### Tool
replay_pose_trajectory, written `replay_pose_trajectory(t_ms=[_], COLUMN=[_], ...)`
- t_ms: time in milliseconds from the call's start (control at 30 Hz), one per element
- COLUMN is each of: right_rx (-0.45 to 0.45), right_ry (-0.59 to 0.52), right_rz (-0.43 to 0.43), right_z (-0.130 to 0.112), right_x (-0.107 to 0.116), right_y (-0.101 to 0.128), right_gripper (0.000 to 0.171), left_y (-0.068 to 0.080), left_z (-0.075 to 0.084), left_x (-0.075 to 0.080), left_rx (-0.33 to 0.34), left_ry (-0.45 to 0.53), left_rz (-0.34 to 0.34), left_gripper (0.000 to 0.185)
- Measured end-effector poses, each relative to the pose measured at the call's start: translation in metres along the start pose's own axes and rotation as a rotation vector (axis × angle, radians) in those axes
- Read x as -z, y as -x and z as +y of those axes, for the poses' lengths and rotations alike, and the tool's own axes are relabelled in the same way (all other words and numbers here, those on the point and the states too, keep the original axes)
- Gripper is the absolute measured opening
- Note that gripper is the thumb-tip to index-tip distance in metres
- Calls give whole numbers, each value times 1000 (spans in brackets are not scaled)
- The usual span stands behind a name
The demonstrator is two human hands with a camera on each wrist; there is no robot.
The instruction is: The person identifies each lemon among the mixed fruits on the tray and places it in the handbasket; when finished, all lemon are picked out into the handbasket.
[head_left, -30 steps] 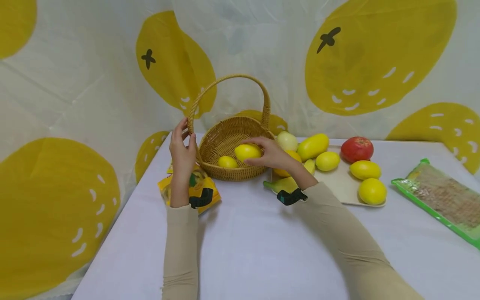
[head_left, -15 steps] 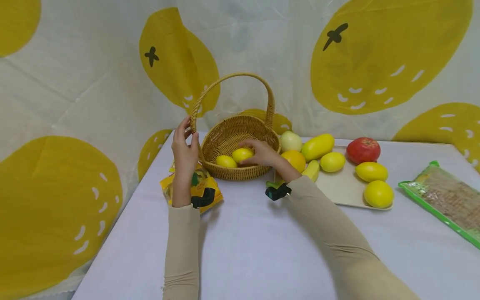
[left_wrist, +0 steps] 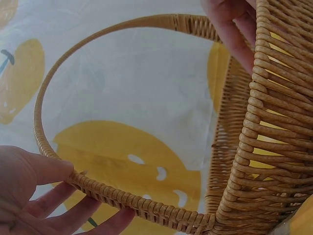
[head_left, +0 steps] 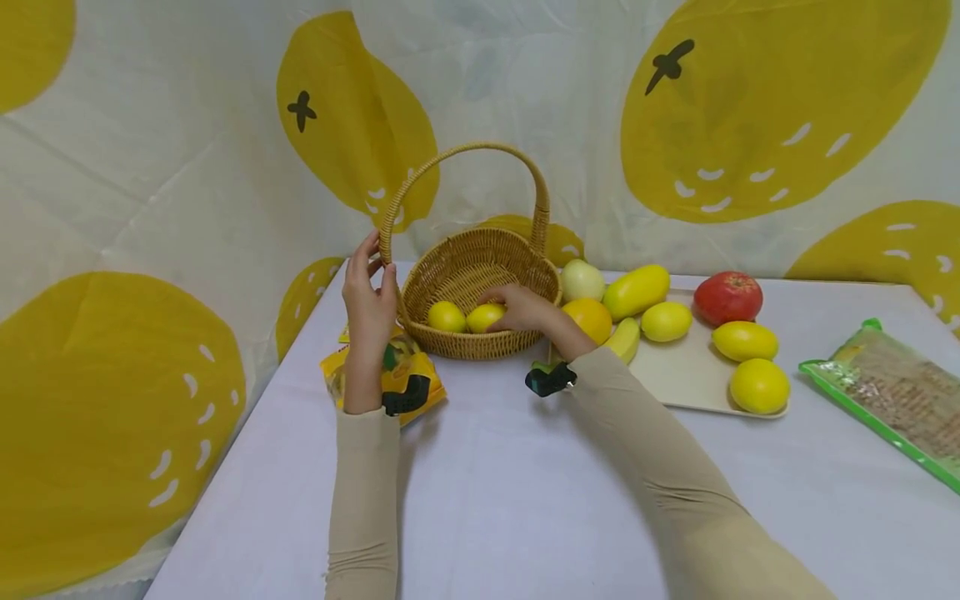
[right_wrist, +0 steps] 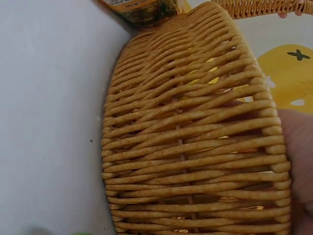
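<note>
A wicker basket [head_left: 477,346] with a tall arched handle [head_left: 480,148] stands near the back of the table. My left hand [head_left: 367,310] holds the handle low on its left side; the left wrist view shows the thumb and fingers [left_wrist: 54,172] on either side of it. Inside the basket, my right hand [head_left: 529,308] has its fingers around a lemon [head_left: 484,317], low behind the front rim. Another lemon [head_left: 447,317] lies just left of that one. In the right wrist view the woven wall [right_wrist: 195,142] hides most of the right hand and the lemon.
Right of the basket are a pale round fruit [head_left: 582,281], an orange [head_left: 588,320], a banana [head_left: 624,340] and a beige tray [head_left: 686,375] bearing yellow fruit and a red fruit [head_left: 727,298]. A yellow packet [head_left: 420,379] lies by my left wrist; a green-edged bag [head_left: 892,392] lies far right.
My right hand has lowered the lemon into the basket, down beside the other lemon, which has shifted slightly left and up. The left hand keeps its hold on the handle.
</note>
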State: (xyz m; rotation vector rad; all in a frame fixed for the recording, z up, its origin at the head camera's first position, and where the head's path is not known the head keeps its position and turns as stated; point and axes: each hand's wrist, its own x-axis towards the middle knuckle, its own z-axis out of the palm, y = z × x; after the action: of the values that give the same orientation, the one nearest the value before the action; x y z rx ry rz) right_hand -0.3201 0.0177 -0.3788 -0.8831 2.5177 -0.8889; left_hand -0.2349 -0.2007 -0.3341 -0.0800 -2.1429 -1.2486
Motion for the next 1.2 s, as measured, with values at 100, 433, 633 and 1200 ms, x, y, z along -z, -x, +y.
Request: replay_pose_trajectory(t_ms=[100, 433, 633, 1200], right_rx=[0, 180, 264, 285], right_ry=[-21, -289, -440, -296], right_rz=[11, 211, 260, 440], right_z=[0, 12, 21, 43], right_x=[1, 0, 3, 44], right_y=[3, 21, 41, 124], right_gripper=[52, 37, 34, 27], left_y=[0, 3, 2, 1], left_z=[1, -1, -2, -1], left_x=[0, -1, -1, 0], left_rx=[7, 10, 7, 3], left_ry=[0, -4, -11, -5], left_rz=[-6, -8, -6, -15], left_gripper=[46, 46, 46, 46])
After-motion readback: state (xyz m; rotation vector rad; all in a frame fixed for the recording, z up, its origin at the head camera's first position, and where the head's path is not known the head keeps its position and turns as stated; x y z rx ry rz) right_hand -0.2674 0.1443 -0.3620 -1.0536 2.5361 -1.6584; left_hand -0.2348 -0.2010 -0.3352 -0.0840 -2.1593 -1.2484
